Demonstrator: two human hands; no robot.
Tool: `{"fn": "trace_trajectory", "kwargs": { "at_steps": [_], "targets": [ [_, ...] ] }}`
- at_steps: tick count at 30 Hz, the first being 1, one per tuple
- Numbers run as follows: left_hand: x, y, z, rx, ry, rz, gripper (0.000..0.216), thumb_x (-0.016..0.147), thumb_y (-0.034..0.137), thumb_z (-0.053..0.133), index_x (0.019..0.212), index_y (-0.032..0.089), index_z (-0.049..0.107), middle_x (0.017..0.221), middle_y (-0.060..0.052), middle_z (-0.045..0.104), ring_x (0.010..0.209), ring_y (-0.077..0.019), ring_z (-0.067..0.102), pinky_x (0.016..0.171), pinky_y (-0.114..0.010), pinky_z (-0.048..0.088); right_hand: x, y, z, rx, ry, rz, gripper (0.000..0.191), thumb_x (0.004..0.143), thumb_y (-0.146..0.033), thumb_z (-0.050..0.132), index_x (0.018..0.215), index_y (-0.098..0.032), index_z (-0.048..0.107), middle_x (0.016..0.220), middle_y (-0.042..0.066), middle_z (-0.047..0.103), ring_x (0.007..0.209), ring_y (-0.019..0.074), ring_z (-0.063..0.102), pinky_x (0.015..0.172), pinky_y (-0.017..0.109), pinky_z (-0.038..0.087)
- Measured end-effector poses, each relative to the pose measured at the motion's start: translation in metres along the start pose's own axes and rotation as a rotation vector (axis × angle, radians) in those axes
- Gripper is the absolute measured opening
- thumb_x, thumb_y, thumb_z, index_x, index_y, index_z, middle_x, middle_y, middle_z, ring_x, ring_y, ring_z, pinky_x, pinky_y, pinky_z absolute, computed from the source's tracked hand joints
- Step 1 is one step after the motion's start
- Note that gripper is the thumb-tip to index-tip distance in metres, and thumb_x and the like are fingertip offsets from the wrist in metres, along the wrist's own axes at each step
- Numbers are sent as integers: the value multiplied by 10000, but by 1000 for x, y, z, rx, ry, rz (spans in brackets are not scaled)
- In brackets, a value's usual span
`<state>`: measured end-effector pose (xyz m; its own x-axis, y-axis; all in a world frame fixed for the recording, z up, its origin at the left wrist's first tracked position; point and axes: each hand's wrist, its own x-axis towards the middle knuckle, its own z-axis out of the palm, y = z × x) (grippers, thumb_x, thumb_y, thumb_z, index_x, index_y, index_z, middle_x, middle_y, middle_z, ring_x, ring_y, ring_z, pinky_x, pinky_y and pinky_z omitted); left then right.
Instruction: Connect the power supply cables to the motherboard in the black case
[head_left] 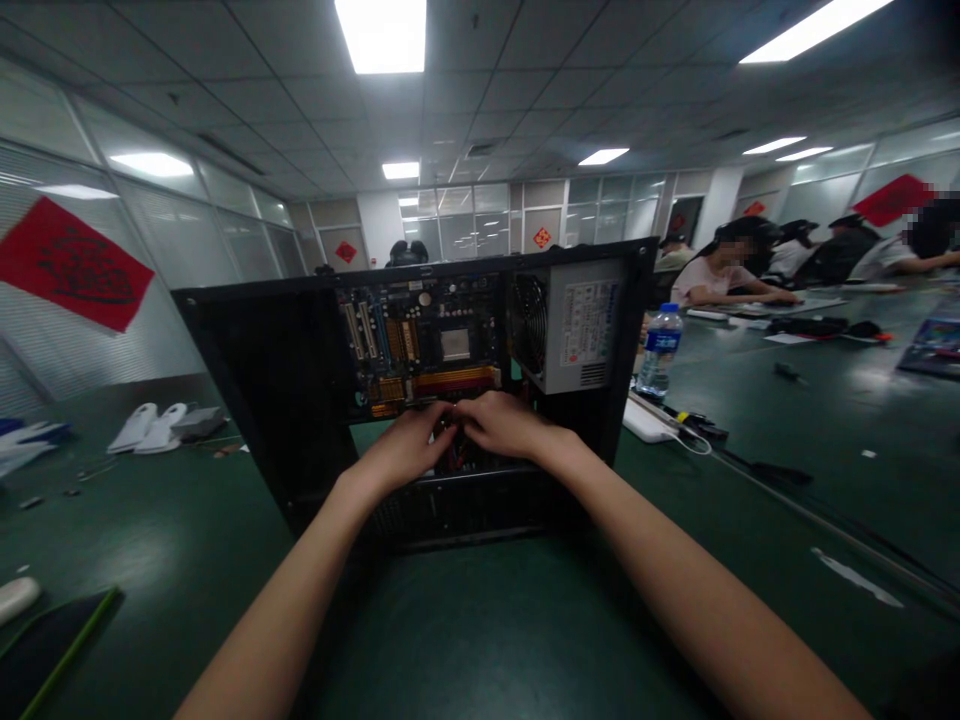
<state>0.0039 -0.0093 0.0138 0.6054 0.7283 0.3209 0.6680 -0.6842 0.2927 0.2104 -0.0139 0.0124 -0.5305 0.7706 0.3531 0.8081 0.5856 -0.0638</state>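
An opened black computer case [262, 385] stands on the table before me, its inside facing me. Within it sit a motherboard [435, 350] with a square metal-topped chip and a grey power supply [581, 335] with a fan. My left hand [409, 445] and my right hand [499, 425] meet just below the motherboard's lower edge, fingers bent and pinched together. Thin dark and reddish wires [459, 455] run down between the hands, and the fingertips appear closed on them. Exactly where each finger grips is hard to make out.
On the green table [480, 630] a water bottle [660, 350] stands right of the case, near a white power strip [649, 418] and cables. White devices [154, 428] lie at left, a green-edged dark pad [56, 640] at front left. Other people [731, 270] sit farther right.
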Motion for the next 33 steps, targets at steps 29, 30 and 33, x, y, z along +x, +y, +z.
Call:
{"fn": "trace_trajectory", "kwargs": {
  "at_steps": [29, 30, 33],
  "targets": [
    [4, -7, 0, -95, 6, 111, 338, 1059, 308, 435, 1262, 213, 687, 1251, -90, 745, 1197, -266, 681, 1061, -401, 496, -2, -2, -4, -15, 16, -31, 262, 998, -234, 511, 1156, -175, 711, 1032, 94, 778, 912, 216, 720, 706, 291, 365],
    [4, -7, 0, -110, 5, 114, 338, 1055, 293, 433, 1261, 218, 690, 1259, -85, 745, 1208, -262, 678, 1072, -395, 492, -2, -3, -4, -18, 12, -25, 260, 992, -232, 516, 1153, -170, 710, 1031, 98, 777, 911, 217, 719, 707, 292, 366],
    [5, -8, 0, -124, -13, 125, 334, 1021, 238, 463, 1262, 235, 695, 1293, -73, 736, 1243, -254, 663, 1112, -389, 470, -2, -4, -5, -39, -12, -10, 256, 978, -240, 532, 1143, -157, 710, 1026, 112, 774, 906, 225, 718, 704, 293, 369]
  ]
}}
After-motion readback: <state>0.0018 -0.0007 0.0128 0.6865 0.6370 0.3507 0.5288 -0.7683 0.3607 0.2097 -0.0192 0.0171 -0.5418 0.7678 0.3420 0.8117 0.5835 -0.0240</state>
